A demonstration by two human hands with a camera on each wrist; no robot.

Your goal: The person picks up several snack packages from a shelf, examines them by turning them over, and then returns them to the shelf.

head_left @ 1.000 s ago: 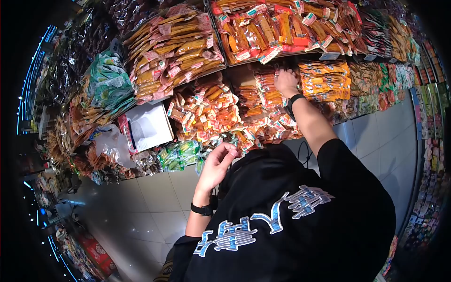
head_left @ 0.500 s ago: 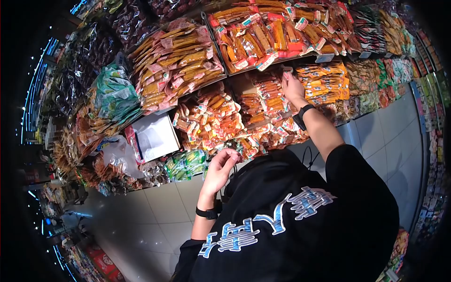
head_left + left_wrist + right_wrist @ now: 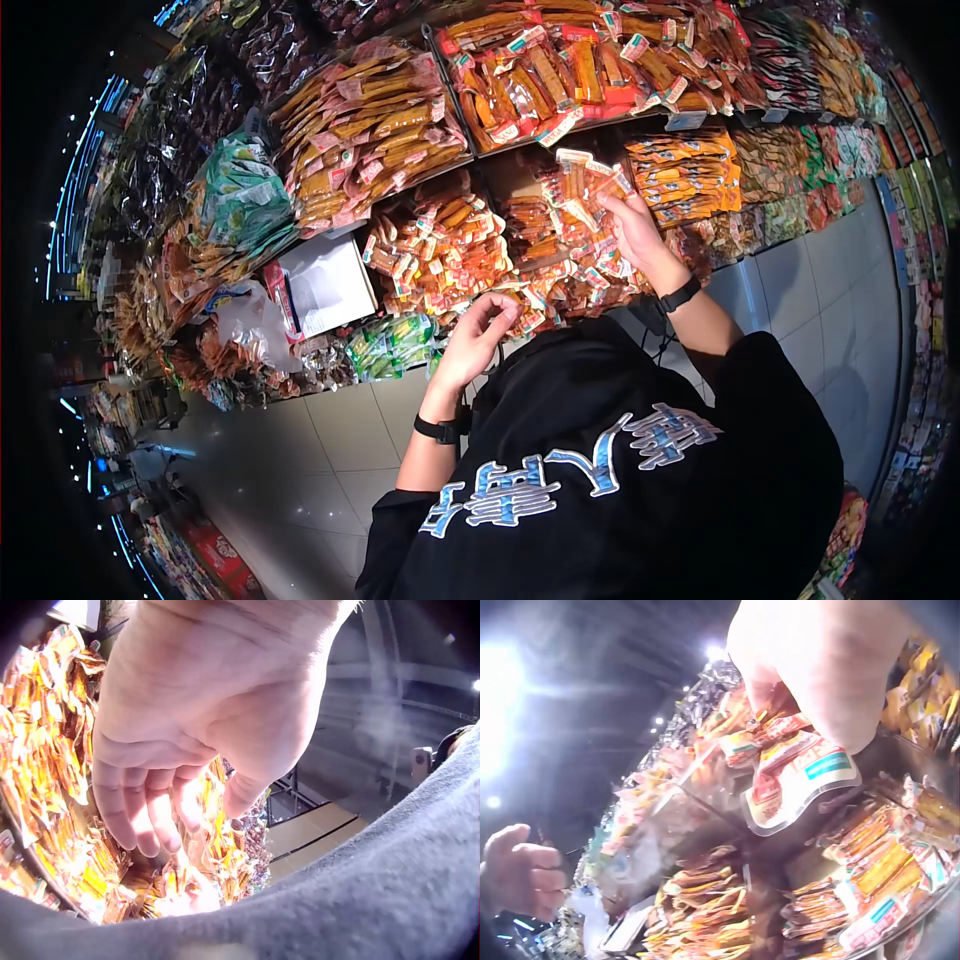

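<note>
My right hand (image 3: 640, 235) pinches a few snack packets (image 3: 583, 188) with red, white and green labels, raised over the lower shelf. In the right wrist view the held packets (image 3: 802, 776) hang below the thumb and fingers, labels fanned out. Beneath them lie rows of similar orange-brown packets (image 3: 535, 225). My left hand (image 3: 475, 340) hovers at the front edge of the display, fingers loosely curled and holding nothing. From the left wrist, the same hand (image 3: 202, 712) shows its palm, with bright orange packets (image 3: 45, 727) behind it.
A heap of small snack packets (image 3: 440, 240) lies left of centre, with yellow-orange packets (image 3: 685, 175) to the right. A notebook or pad (image 3: 325, 285) rests on the goods beside a clear plastic bag (image 3: 250, 325). Larger packets (image 3: 540, 80) fill the upper shelf.
My right hand has drawn back from the rear of the lower shelf toward my body, bringing packets up with it. The left hand has hardly moved.
</note>
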